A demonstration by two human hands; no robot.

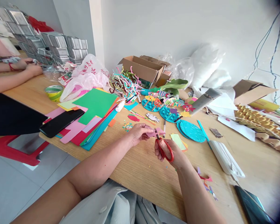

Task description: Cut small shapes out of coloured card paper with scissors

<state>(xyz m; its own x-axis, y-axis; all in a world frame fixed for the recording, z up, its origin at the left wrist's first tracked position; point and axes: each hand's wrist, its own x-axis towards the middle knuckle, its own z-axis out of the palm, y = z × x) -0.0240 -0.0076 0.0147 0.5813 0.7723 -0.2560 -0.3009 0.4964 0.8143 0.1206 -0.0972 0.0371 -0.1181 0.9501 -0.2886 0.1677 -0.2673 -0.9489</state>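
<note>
Between the fingers of my left hand (140,134) is a small piece of pink paper (151,133). My right hand (169,151) grips red-handled scissors (169,154), whose blades lie at the pink paper. Just beyond the hands are a red paper fish (133,118), a white fish with drawn lines (152,117) and a pen (164,127). A little heap of tiny coloured paper bits (127,126) sits by my left wrist. To the right of the scissors are pale green paper pieces (178,141).
Coloured paper sheets (95,104) and a black phone (62,123) lie at left. Blue discs (193,130), patterned paper fish (157,102), pipe cleaners (126,82) and a grey flask (206,99) stand farther back. A white power strip (226,158) is at right. Another person's hands (30,67) work at far left.
</note>
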